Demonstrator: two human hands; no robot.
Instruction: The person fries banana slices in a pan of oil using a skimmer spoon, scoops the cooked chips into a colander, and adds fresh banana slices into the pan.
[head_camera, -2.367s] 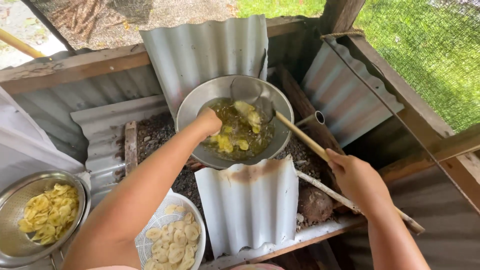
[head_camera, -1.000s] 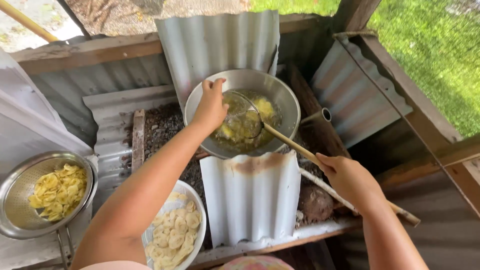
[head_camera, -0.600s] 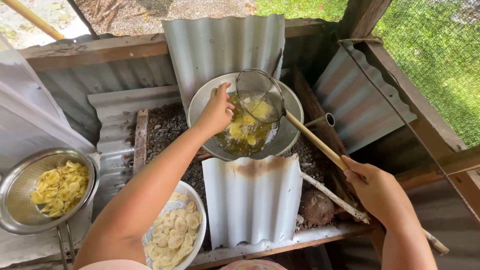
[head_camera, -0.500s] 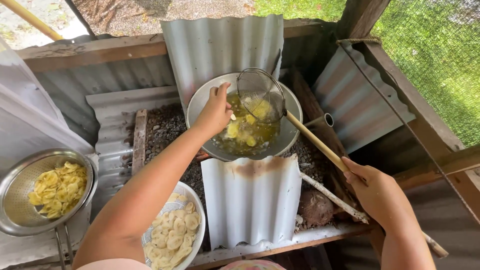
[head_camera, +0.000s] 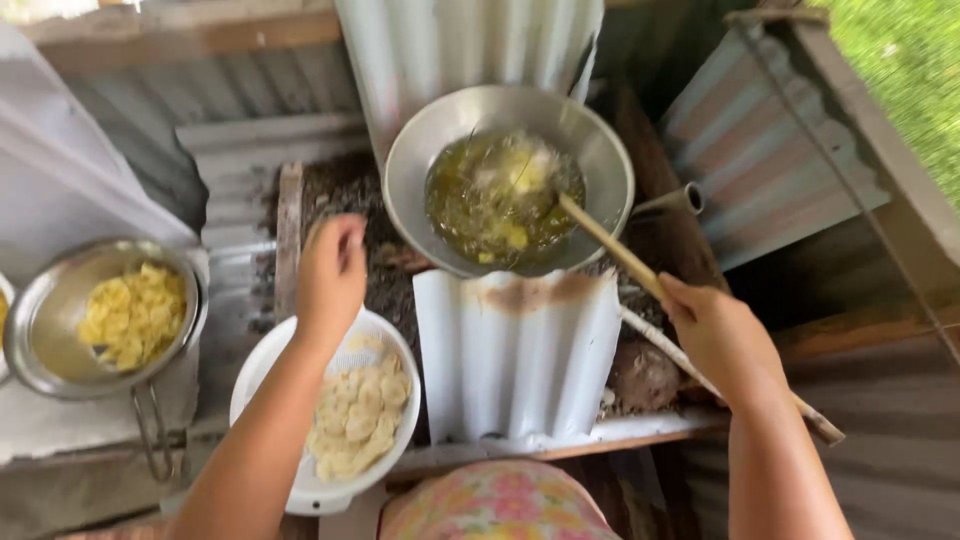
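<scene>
A round metal pan (head_camera: 420, 165) sits on a corrugated-iron stove and holds oil with yellow frying pieces (head_camera: 505, 195). My right hand (head_camera: 715, 335) grips the long wooden handle of a skimmer (head_camera: 610, 250), whose head is down in the oil. My left hand (head_camera: 330, 275) is blurred, hovering over the far rim of a white bowl (head_camera: 260, 380) of pale raw slices (head_camera: 360, 415); its fingers are loosely curled and whether it holds anything is unclear.
A metal strainer (head_camera: 35, 310) with yellow fried chips (head_camera: 130, 315) rests at the left. A corrugated sheet (head_camera: 515, 350) shields the fire in front of the pan. More corrugated panels stand behind and to the right (head_camera: 745, 160). Ash and charcoal lie around the pan.
My left hand has pulled back from the pan's rim to the white bowl. The skimmer, lifted above the oil before, is now lowered into it. The camera has tilted down.
</scene>
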